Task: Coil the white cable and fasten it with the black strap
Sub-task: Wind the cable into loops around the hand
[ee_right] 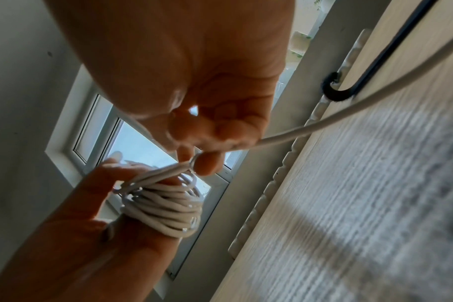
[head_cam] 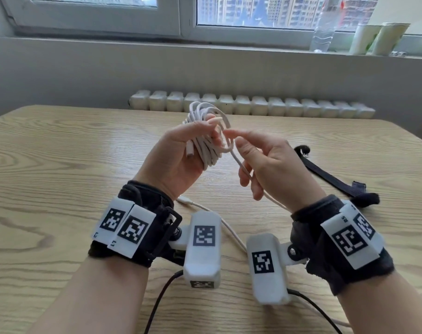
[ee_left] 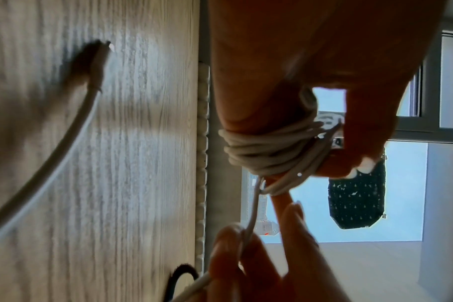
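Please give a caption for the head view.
Left hand holds white cable coil, right hand pinches its strand, black strap lies on table.

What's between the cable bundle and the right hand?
A short stretch of white cable, running from the bundle to the right hand; the head view shows it.

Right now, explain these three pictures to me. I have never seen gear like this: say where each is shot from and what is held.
No machine here: a person works with bare hands. The big picture comes from a head camera looking down at a wooden table. The white boxes at the wrists seem to be cameras; each gives one close picture, looking along its hand. The left hand holds the white cable wound in loops round its fingers. The right hand pinches the cable's loose run, whose tail lies on the table. The black strap lies on the table to the right, untouched.
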Motion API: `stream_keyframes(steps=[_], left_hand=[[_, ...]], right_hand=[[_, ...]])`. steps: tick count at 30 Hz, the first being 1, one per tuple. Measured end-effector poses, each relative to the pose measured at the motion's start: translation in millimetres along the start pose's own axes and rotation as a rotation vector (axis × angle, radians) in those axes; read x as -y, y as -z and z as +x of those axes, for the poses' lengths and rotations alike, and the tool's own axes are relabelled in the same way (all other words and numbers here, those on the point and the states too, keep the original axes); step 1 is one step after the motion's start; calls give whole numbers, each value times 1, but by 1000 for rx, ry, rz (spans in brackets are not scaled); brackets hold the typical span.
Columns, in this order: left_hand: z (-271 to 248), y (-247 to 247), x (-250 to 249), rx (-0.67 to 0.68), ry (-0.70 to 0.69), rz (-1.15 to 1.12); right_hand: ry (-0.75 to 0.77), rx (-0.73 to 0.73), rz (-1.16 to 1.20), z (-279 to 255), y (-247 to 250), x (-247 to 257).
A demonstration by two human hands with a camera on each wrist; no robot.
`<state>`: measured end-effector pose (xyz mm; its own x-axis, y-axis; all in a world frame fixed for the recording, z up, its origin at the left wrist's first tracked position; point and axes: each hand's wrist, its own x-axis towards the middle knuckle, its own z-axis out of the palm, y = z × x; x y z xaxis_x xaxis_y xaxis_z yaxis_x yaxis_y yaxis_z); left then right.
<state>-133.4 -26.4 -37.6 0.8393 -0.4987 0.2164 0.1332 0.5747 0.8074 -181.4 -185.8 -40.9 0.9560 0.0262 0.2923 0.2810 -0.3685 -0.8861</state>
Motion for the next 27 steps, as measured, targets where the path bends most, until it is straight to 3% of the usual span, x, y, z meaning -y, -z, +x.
stream_keyframes(steps=[6,11,19,24,27], left_hand=[[-2,-7,4,123,-1,-236],[-5,-13,7,125,-16,-220],[3,-7,7,-13,-76,-136],[4,-3,3,-176,-121,-50],[5,0,1,-212,-111,-23]], right_hand=[[-65,-83,147,0,0,3],[-184,26,172,5,-2,-4],[-121,154,-96,-3,-18,-1],[-123,128,-222,-5,-13,2],[-118,138,-184,-7,-12,4]])
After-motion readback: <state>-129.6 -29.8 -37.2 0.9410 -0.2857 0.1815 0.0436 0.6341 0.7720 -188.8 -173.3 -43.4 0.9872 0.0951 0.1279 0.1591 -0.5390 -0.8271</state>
